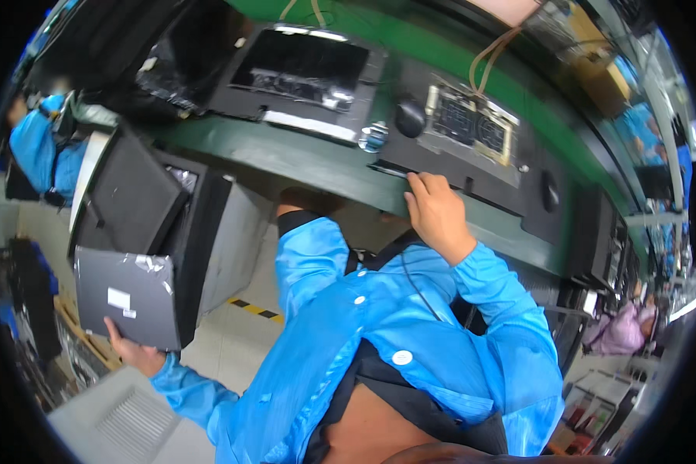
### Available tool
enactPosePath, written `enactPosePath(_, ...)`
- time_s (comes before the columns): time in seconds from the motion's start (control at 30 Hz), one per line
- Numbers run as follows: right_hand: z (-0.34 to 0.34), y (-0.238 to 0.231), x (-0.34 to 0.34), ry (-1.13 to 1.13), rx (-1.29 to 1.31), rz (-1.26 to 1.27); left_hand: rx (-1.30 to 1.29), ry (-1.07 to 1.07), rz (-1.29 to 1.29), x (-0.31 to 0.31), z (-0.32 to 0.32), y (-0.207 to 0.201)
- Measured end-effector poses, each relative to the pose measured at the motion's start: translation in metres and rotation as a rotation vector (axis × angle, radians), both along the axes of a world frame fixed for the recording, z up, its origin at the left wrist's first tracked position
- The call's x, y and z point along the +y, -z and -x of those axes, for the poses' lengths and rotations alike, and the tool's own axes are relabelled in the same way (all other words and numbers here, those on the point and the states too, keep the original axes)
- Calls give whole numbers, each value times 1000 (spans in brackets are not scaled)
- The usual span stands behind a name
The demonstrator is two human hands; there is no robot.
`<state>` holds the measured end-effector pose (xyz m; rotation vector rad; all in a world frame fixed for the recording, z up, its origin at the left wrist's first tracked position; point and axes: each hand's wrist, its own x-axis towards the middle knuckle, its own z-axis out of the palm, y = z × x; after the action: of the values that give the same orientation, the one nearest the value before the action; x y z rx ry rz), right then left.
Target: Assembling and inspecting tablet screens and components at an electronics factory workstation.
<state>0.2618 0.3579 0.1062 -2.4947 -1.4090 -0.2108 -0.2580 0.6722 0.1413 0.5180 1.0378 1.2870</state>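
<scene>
My left hand (134, 352) grips the near edge of a flat grey panel (124, 290), thumb on top and the other fingers out of sight below. Two small white labels and a strip of clear film show on the panel. It lies over a black foam-lined box (196, 255) at my left. My right hand (439, 213) is at the front edge of the green bench, fingers bent and close together over the edge of a black mat (448, 166). A thin dark piece (390, 168) lies by its fingertips; whether they hold it is unclear.
On the bench (286, 155) lie a dark screen panel (301, 69), a framed part with two round shapes (472, 124), a black mouse (410, 117) and a small clear-and-blue object (373, 137). A grey bin (243, 232) stands below. Another person's blue sleeve (35, 151) is at far left.
</scene>
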Motion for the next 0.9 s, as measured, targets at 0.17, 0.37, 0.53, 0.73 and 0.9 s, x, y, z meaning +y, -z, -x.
enactPosePath(0.17,-2,3,11,-9,-55,68,5,-18,-182,30,-5,8)
enactPosePath(0.37,10,-24,53,-169,627,-97,-156,-16,-175,76,28,31)
enactPosePath(0.53,74,-36,165,-713,1098,-256,-119,-220,-85,116,43,13)
enactPosePath(0.73,167,1,328,-926,1134,-212,-156,-359,-79,156,41,23)
enactPosePath(0.9,201,8,365,-812,1052,-68,-170,-435,-139,151,41,49)
